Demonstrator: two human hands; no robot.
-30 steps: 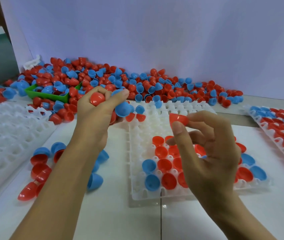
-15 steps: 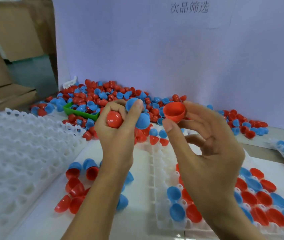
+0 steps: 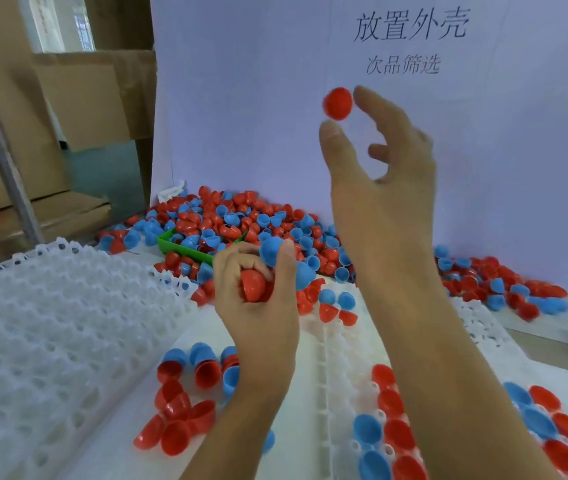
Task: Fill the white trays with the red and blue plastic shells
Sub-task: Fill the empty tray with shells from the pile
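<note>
Gripping shells (image 3: 254,285), the left hand (image 3: 258,306) (right hand (image 3: 384,188) spread, red shell (image 3: 338,103) at its fingertips).

The right hand (image 3: 384,174) is raised high in front of the pale wall, fingers spread and loosely bent, with a red shell (image 3: 338,103) just off the tips of the thumb and forefinger; whether they touch it cannot be told. Lower down, the left hand (image 3: 258,299) grips a cluster of shells: a red one (image 3: 253,284) in its curled fingers and a blue one (image 3: 272,251) at the thumb. Behind it a big heap of red and blue shells (image 3: 275,220) lies along the wall, partly burying a green bin (image 3: 178,245). A white tray (image 3: 341,393) below the right forearm is partly filled. A stack of unfilled trays (image 3: 50,341) sits at left, with loose shells (image 3: 185,403) on the bench (image 3: 296,438) between.
</note>
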